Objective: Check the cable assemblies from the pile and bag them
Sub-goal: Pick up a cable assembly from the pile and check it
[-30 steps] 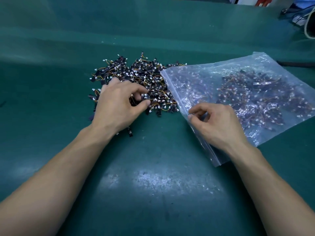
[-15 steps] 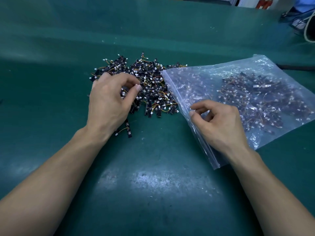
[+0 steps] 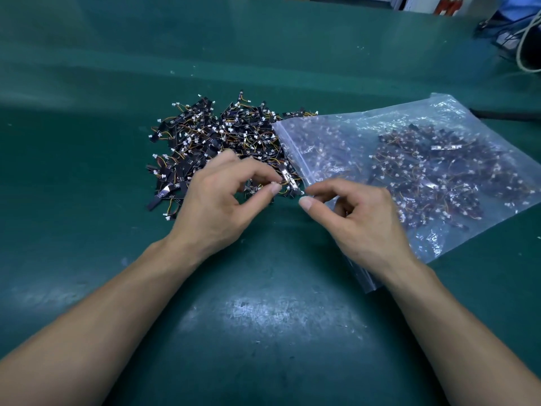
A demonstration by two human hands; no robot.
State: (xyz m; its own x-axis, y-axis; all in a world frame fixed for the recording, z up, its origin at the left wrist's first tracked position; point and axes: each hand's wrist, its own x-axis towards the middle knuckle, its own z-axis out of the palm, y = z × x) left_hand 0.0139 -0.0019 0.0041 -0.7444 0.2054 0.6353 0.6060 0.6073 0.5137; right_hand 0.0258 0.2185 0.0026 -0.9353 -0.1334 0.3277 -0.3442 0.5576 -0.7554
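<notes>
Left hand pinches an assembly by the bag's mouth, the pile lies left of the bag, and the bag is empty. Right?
No. The bag is not empty: the head view shows many assemblies inside. The left hand does pinch an assembly by its mouth, and the pile lies left of the bag.

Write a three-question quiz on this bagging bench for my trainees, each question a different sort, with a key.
1. True or false: the clear zip bag already holds cable assemblies.
2. What does the left hand pinch? A: one cable assembly; B: the bag's edge; C: nothing.
3. Fill in: the loose pile lies on the person's ___ of the bag.
Key: 1 true; 2 A; 3 left.
</notes>
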